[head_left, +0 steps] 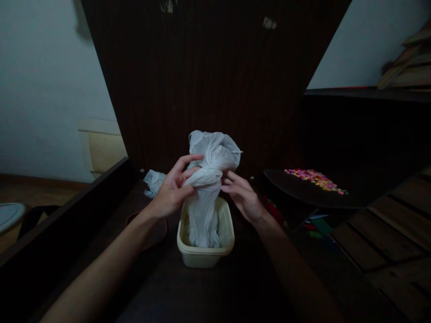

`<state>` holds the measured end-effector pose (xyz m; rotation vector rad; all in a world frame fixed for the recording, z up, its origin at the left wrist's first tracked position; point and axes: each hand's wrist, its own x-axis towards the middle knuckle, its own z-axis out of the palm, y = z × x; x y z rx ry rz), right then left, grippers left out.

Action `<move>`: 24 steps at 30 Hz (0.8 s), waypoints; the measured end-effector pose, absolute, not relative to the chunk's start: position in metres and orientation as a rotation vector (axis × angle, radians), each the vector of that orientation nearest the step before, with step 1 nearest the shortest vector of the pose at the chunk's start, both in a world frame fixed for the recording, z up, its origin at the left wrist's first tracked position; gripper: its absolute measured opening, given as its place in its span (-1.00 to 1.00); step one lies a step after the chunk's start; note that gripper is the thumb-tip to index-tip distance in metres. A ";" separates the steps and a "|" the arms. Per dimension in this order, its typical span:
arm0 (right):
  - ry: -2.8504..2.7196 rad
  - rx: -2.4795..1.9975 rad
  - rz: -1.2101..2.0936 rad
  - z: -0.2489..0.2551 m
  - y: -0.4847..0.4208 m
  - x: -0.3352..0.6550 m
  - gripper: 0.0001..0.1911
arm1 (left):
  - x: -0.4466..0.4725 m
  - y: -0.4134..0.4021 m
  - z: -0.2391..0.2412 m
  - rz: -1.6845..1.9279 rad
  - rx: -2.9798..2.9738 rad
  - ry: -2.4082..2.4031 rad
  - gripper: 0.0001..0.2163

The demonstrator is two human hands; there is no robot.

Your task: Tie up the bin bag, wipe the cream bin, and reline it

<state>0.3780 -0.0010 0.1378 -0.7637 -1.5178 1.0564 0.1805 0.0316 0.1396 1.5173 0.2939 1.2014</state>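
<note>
A dark wooden panel (208,76) stands upright at the back, the biggest thing in view, with a dark bench (151,287) in front of it. To the right, a dark shelf (286,186) with a rounded front edge carries a scatter of small bits. Over the bench, at the centre, is a white plastic bag (205,211), gathered and twisted at its middle; its top puffs out above the twist, while its lower end hangs down into a cream tub (205,260). The tub sits upright on the bench without a lid, and the bag fills much of its opening; whether anything lies under or inside the bag cannot be told. The left hand (171,188) is half closed, its thumb and fingers round a twisted fold of the bag. The right hand (244,197) is loosely curled, fingertips at the other side of the twist and partly hidden, so I cannot tell how firmly it grips. The small bits (314,179) on the shelf are pink and yellow. Just behind the left hand lies a crumpled piece of plastic (155,183), translucent and smaller still
</note>
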 end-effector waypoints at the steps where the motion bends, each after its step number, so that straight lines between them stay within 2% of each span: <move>1: -1.459 -0.679 1.162 0.142 -0.002 0.377 -0.63 | 0.181 0.031 0.140 1.221 1.542 0.291 -0.43; 3: -1.369 -0.582 1.214 0.150 -0.002 0.375 -0.51 | 0.184 0.031 0.140 1.283 1.584 0.302 -0.42; 8: -1.302 -0.570 0.988 0.165 0.012 0.370 -0.28 | 0.195 0.031 0.144 1.407 1.611 0.438 -0.50; 12: -1.290 -0.539 0.880 0.174 0.020 0.370 -0.30 | 0.195 0.030 0.156 1.416 1.700 0.573 -0.73; 16: -1.272 -0.540 0.863 0.186 0.017 0.382 -0.41 | 0.182 0.030 0.165 1.505 1.709 0.671 -0.82; 19: -1.314 -0.514 0.862 0.193 0.016 0.396 -0.46 | 0.170 0.032 0.169 1.571 1.479 0.622 -0.93; 24: -1.399 -0.539 0.885 0.191 0.021 0.395 -0.41 | 0.168 0.031 0.182 1.379 1.338 0.380 -0.66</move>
